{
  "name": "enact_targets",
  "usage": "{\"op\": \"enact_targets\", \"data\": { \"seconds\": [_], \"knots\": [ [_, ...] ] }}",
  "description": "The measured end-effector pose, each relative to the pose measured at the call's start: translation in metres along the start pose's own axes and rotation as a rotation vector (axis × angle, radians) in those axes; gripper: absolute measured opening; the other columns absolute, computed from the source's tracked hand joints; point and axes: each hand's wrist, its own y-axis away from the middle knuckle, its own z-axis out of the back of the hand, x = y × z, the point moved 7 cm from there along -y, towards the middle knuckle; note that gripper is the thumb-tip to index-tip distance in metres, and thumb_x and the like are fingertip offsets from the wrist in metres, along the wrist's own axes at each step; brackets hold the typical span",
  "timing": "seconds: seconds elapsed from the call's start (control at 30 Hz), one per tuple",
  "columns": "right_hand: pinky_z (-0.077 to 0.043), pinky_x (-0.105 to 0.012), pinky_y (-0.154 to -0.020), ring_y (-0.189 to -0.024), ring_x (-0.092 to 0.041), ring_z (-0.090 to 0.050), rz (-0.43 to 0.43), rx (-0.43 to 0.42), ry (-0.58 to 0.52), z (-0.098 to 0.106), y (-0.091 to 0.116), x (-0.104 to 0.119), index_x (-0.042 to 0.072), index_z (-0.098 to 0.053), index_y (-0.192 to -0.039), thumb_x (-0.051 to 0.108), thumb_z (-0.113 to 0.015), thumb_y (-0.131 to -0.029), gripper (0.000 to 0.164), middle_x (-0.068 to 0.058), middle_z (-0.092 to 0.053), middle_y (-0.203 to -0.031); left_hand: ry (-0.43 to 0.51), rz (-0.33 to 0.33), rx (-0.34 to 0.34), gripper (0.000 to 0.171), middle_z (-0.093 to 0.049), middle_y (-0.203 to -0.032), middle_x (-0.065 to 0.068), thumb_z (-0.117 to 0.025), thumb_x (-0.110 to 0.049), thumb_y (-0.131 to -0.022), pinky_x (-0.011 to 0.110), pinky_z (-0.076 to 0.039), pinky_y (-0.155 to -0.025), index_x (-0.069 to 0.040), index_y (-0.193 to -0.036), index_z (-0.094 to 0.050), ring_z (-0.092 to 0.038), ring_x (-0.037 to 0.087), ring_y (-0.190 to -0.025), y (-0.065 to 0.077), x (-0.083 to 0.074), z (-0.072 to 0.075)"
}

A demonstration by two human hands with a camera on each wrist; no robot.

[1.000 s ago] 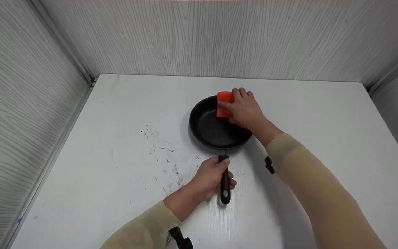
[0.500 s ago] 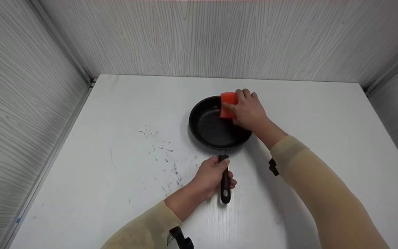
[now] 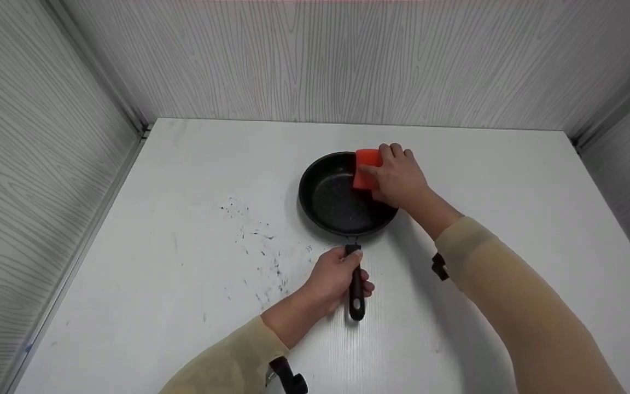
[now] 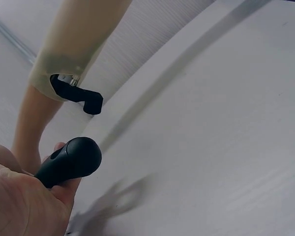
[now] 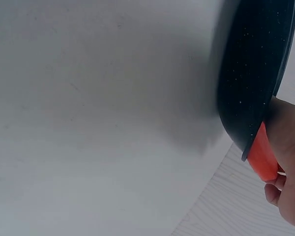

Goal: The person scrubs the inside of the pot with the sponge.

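Note:
A black frying pan is at the middle of the white table, its handle pointing toward me. My left hand grips that handle, thumb on top and fingers curled beneath; the handle's rounded end sticks out of the palm in the left wrist view. My right hand holds an orange-red sponge or folded cloth against the pan's upper right inner wall. In the right wrist view the orange-red piece laps over the pan's rim. Most of the fingers' underside is hidden.
Dark crumbs and smears lie on the white table left of the pan. Grey wood-grain panels stand at the back and both sides. Black wrist mounts jut from the sleeves.
My right hand has slid a little to the right along the pan's far rim, taking the orange-red piece with it. The left hand and the pan have stayed nearly still.

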Motion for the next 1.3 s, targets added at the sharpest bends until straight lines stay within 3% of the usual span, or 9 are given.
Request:
{"op": "enact_targets", "data": {
  "seconds": [0.63, 0.97, 1.3],
  "knots": [
    [-0.045, -0.059, -0.105, -0.128, -0.049, -0.045, -0.007, 0.087, 0.006, 0.001, 0.013, -0.004, 0.021, -0.061, -0.147, 0.042, -0.075, -0.095, 0.058, -0.032, -0.047, -0.139, 0.018, -0.002, -0.005, 0.032, -0.062, -0.081, 0.014, -0.053, -0.017, -0.113, 0.041, -0.066, -0.070, 0.006, -0.135, -0.050, -0.072, 0.023, -0.068, -0.001, 0.001, -0.002],
    [-0.050, -0.057, -0.097, -0.114, -0.046, -0.053, 0.011, 0.101, 0.024, 0.006, 0.022, 0.001, 0.018, -0.067, -0.140, 0.042, -0.074, -0.093, 0.053, -0.029, -0.056, -0.123, 0.001, -0.007, -0.005, 0.033, -0.064, -0.084, 0.015, -0.053, -0.017, -0.113, 0.042, -0.067, -0.073, 0.005, -0.136, -0.050, -0.074, 0.023, -0.070, 0.001, 0.000, -0.001],
    [-0.050, -0.057, -0.097, -0.111, -0.045, -0.054, 0.013, 0.140, -0.004, 0.008, 0.029, 0.000, 0.016, -0.070, -0.136, 0.041, -0.073, -0.092, 0.051, -0.027, -0.058, -0.119, 0.000, -0.003, 0.004, 0.036, -0.063, -0.085, 0.015, -0.053, -0.018, -0.114, 0.043, -0.067, -0.074, 0.006, -0.139, -0.048, -0.074, 0.023, -0.071, 0.001, 0.001, -0.003]
  ]
}}
